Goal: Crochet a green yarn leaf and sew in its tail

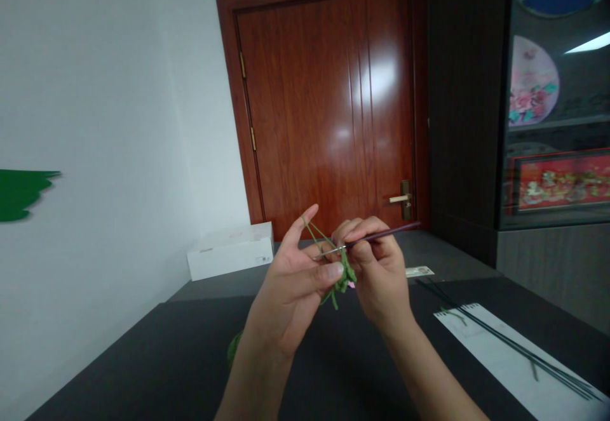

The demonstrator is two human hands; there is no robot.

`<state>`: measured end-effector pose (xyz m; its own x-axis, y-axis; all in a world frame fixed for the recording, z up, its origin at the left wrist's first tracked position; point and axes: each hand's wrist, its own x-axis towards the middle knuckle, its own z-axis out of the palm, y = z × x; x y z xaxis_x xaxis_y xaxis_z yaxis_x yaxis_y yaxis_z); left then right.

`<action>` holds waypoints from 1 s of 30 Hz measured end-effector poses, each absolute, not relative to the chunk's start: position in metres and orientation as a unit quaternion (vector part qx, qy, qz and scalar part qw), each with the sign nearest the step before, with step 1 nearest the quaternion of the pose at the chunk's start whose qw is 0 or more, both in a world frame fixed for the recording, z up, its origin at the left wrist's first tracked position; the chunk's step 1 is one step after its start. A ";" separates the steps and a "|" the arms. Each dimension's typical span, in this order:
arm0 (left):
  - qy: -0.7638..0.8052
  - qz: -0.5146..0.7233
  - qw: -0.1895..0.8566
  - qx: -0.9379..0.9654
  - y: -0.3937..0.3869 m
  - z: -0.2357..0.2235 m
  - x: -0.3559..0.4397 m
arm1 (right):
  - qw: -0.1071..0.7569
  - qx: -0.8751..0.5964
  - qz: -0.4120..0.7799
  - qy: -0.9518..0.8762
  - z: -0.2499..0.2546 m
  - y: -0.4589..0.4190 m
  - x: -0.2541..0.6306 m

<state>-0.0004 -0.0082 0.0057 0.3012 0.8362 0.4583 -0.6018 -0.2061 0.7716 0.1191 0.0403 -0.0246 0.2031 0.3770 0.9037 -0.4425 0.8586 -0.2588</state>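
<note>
My left hand (298, 281) pinches a small green crochet piece (347, 273) between thumb and fingers. Green yarn (312, 229) runs from its raised index finger down to the work. In my right hand (379, 268) is a crochet hook (381, 233) with a dark purple handle, held like a pencil. The hook's metal end points left across the yarn, just above the crochet piece. Loose green ends hang below the piece. Behind my left forearm a green yarn ball (234, 347) shows in part, the rest hidden.
On the dark table (200, 357), a white box (231, 251) stands at the back left. To the right, several dark green stems (515, 345) lie across a white sheet (490, 351) with green scraps. A small printed strip (419, 272) lies behind my right hand. Beyond are a brown door (324, 103) and a glass-fronted cabinet (467, 122).
</note>
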 end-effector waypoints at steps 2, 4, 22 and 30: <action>0.106 0.583 0.609 0.528 -0.010 0.006 0.000 | 0.749 0.050 0.339 -0.568 -0.023 0.040 0.118; 0.106 0.580 0.605 0.535 -0.011 0.006 0.000 | 0.740 0.059 0.354 -0.568 -0.023 0.039 0.119; 0.149 0.579 0.622 0.506 -0.006 0.004 0.002 | 0.766 -0.067 -0.154 -0.620 -0.027 0.032 0.132; 0.144 0.653 0.510 0.541 -0.007 0.008 0.005 | 0.723 0.039 0.503 -0.472 -0.021 0.032 0.112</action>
<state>0.0048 -0.0074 0.0080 0.1060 0.8226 0.5586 -0.5102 -0.4372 0.7406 0.1120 0.0317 -0.0205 0.0490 0.6904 0.7218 -0.7636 0.4918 -0.4185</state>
